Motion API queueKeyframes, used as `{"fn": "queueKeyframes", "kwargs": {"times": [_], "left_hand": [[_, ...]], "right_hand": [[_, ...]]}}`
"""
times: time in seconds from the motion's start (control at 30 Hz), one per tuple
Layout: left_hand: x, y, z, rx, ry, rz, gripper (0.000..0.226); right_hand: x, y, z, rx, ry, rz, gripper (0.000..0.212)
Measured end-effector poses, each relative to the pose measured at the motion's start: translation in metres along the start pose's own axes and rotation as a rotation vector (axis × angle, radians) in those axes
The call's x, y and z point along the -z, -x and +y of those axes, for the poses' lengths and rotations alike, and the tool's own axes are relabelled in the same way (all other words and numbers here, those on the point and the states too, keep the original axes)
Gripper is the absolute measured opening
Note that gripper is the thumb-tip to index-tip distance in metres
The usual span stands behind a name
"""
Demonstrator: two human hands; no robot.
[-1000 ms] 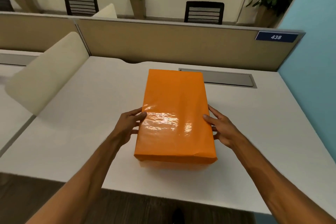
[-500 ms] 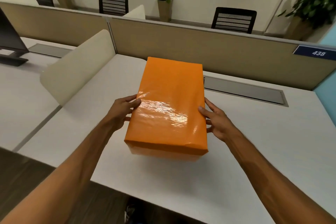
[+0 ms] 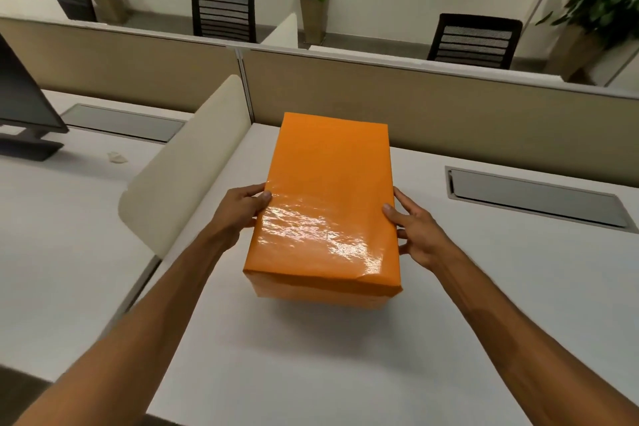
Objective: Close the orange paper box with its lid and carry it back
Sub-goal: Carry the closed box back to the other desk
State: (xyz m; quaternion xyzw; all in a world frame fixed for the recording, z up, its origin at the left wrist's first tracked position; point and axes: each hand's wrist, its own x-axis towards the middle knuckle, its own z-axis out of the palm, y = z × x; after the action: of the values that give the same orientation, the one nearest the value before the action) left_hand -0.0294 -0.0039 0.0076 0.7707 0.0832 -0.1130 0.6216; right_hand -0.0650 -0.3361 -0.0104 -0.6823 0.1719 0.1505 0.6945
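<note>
The orange paper box (image 3: 328,197) has its glossy orange lid on and is held up above the white desk (image 3: 345,373), near its middle. My left hand (image 3: 238,211) grips the box's left side, thumb on the lid's edge. My right hand (image 3: 415,232) grips the right side in the same way. The box's underside and the fingers beneath it are hidden.
A cream rounded divider (image 3: 186,169) stands left of the box. A beige partition (image 3: 415,107) runs along the desk's back. A grey cable hatch (image 3: 532,197) lies at the right. A dark monitor (image 3: 20,104) stands on the neighbouring desk at far left. Chairs and potted plants stand beyond the partition.
The box has risen off the desk and moved left, with both hands on its sides. My view has swung left, showing the monitor and neighbouring desk.
</note>
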Motion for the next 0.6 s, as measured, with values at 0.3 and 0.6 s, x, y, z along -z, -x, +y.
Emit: {"fn": "queueKeyframes", "kwargs": {"times": [0.3, 0.6], "left_hand": [[0.080, -0.091, 0.003, 0.025, -0.068, 0.022, 0.036], [0.117, -0.173, 0.000, 0.070, -0.114, 0.062, 0.036]], "right_hand": [[-0.088, -0.075, -0.025, -0.017, -0.034, 0.033, 0.070], [-0.138, -0.141, -0.042, -0.031, -0.059, 0.069, 0.068]]}}
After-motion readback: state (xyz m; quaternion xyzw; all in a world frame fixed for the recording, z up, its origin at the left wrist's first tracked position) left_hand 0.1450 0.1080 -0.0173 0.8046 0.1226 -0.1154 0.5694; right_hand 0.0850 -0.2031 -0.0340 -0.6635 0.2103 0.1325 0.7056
